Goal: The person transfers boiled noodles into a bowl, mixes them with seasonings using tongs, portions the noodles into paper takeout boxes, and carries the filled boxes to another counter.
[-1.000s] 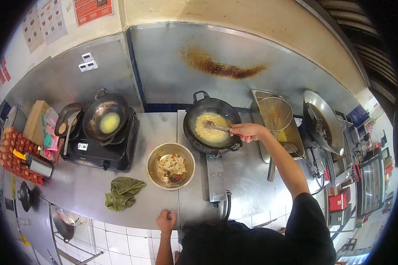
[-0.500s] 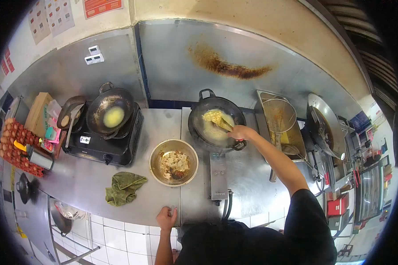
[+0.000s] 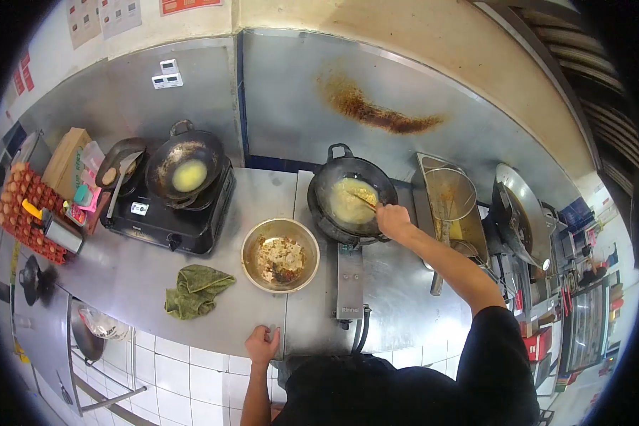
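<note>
Wok [image 3: 322, 213] of yellow mixture [image 3: 349, 202], speckled steel bowl [image 3: 249, 272]

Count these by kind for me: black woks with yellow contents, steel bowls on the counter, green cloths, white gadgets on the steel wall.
Black woks: 2
Steel bowl: 1
Green cloth: 1
White gadgets: 3
Total: 7

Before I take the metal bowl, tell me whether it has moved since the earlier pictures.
No. The metal bowl still straddles the seam in the counter at the same spot; only the camera's view has shifted.
</note>
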